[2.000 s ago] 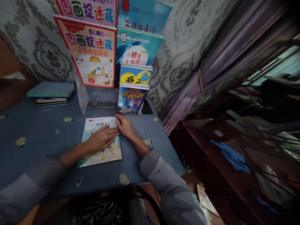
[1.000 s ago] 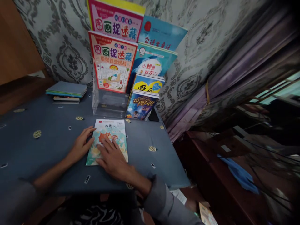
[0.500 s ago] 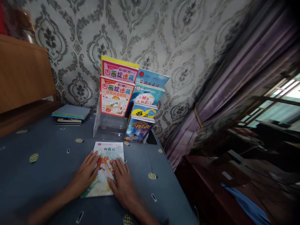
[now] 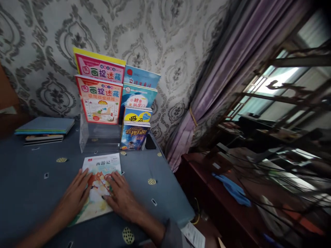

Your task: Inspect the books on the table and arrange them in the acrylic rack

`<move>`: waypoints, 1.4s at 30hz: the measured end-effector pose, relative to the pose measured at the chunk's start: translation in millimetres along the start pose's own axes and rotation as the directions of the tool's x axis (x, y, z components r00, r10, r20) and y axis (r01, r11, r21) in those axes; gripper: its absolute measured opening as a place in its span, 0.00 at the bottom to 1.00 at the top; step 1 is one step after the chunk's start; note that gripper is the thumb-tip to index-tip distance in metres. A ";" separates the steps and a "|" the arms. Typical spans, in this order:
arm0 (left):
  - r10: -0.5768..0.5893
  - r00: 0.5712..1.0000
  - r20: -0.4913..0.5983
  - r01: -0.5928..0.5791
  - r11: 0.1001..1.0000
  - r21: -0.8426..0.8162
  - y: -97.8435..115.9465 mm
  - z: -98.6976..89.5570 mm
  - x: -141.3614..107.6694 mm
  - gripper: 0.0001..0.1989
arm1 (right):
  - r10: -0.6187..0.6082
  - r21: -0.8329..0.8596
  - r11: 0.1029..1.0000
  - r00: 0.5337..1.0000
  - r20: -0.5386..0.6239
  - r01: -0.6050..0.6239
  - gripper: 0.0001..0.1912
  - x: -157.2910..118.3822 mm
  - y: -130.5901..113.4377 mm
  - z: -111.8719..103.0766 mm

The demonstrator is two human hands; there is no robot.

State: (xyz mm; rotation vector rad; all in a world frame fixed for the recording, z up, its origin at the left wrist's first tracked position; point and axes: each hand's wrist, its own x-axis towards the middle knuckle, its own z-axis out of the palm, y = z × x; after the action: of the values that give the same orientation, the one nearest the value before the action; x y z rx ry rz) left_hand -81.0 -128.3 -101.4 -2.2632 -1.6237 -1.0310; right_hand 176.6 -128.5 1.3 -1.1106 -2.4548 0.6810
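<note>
A thin picture book (image 4: 99, 187) with a white and orange cover lies flat on the blue tablecloth (image 4: 141, 165). My left hand (image 4: 76, 193) rests on its left side, fingers stretched out over the cover. On the right side lies my right hand (image 4: 121, 194), its fingers spread across the cover. Behind the book stands a clear acrylic book rack (image 4: 100, 143). In it are a red-bordered picture book (image 4: 100, 103), a pink one (image 4: 100, 70) behind that, and blue books on the right, a dark blue book (image 4: 134, 137) in front.
A stack of thin books (image 4: 46, 125) lies at the back left. Beside the rack is a black phone (image 4: 150, 142). A purple curtain (image 4: 207, 82) hangs at the right, above a dark red table (image 4: 204, 182) with a blue cloth (image 4: 231, 188) and cables.
The view has swung to the right, so the rack and book appear further left. Both hands stay flat on the book's cover.
</note>
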 end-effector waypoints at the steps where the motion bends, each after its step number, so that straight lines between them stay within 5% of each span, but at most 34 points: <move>1: 0.008 1.000 -0.001 -0.008 1.000 -0.008 -0.3 2.3 -0.1 0.24 | -0.007 0.004 1.000 1.000 -0.004 0.007 0.32 -1.9 2.0 -1.5; 9: 0.029 0.992 0.125 -0.029 1.000 -0.001 39.4 12.8 20.5 0.24 | 0.023 -0.014 1.000 1.000 -0.022 -0.023 0.30 -19.9 33.5 -23.3; 16: 0.017 0.955 0.295 -0.059 0.989 0.134 82.1 -7.4 67.3 0.21 | -0.016 -0.066 0.998 0.995 -0.094 0.010 0.26 -19.5 71.8 -36.0; 22: -0.059 0.917 0.394 -0.017 0.982 0.187 75.6 -11.6 109.8 0.19 | 0.031 -0.143 0.989 0.993 -0.118 -0.048 0.18 16.0 77.7 -42.6; 29: -0.063 0.956 0.288 0.028 0.992 0.126 71.9 7.6 108.3 0.20 | 0.066 -0.190 0.977 0.984 -0.164 -0.097 0.22 61.3 101.7 -39.9; 42: -0.091 0.949 0.301 0.040 0.985 0.170 66.9 5.1 106.8 0.21 | 0.023 -0.174 0.982 0.971 -0.237 -0.066 0.23 54.8 109.5 -30.5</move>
State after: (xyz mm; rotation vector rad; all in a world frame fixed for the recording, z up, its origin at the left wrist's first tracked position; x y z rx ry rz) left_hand -1.6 -70.0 -22.6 -2.3629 -1.8353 -0.5512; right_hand 223.0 -14.9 -28.3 -1.2402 -2.3292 0.3208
